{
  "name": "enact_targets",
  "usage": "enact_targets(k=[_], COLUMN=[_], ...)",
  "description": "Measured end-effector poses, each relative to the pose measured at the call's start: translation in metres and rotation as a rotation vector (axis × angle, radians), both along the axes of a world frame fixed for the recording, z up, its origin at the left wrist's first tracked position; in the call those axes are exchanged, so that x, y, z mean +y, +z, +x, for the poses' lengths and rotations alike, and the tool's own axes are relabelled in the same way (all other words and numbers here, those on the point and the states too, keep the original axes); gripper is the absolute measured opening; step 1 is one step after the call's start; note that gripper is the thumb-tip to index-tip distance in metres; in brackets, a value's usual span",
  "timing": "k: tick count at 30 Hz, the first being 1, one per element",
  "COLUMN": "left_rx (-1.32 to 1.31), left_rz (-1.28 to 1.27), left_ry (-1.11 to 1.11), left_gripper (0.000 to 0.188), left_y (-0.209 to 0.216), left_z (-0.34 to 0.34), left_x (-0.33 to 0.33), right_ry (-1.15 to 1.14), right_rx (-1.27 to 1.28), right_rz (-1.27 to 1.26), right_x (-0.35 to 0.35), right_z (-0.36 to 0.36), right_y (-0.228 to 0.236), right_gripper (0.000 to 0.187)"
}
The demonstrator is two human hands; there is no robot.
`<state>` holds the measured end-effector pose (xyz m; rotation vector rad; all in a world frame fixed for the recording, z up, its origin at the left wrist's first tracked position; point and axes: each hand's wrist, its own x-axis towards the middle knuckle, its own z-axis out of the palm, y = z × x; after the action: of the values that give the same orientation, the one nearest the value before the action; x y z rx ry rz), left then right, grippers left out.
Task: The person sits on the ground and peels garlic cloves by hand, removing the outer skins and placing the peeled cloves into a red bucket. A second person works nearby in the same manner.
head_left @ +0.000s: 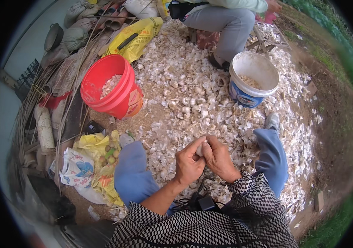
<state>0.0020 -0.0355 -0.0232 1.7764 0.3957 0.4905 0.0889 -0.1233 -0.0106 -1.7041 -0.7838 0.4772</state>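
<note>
Between my two hands, over the littered ground, is a whitish garlic bulb (pixel 200 150), mostly covered by fingers. My left hand (pixel 188 162) is closed on it from the left, thumb and fingers bent. From the right, my right hand (pixel 220 159) grips the same bulb, its fingers curled over the top. Just beyond my hands lies a loose pile of whole garlic bulbs (pixel 193 108) among papery garlic skins (pixel 166 144). Garlic cloves (pixel 111 84) sit in the red bucket (pixel 127 93) at the left, and more cloves (pixel 251 81) lie in the white and blue bucket (pixel 235 89) at the right.
Opposite me sits a person in grey trousers (pixel 226 25). Yellow sacks (pixel 143 35) lie behind the red bucket. By my left knee are plastic bags (pixel 77 167) and round yellowish fruit (pixel 111 153). Sticks and sacks (pixel 67 70) are stacked along the left wall. Grass (pixel 342 53) borders the right.
</note>
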Motion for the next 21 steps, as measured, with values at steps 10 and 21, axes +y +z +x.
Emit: enact_targets(k=[10,21], left_rx=[-0.016,-0.023], left_rz=[0.089,0.271], left_ry=[0.018,0.056], left_gripper=[0.045,0.040], left_y=[0.010,0.027], left_z=[-0.002,0.000], left_x=[0.006,0.007], right_ry=[0.147,0.212], right_rx=[0.124,0.499], right_rz=[0.077,0.056], right_x=[-0.005,-0.006], right_z=[0.007,0.008], right_y=[-0.010,-0.007], right_gripper=[0.029,0.026])
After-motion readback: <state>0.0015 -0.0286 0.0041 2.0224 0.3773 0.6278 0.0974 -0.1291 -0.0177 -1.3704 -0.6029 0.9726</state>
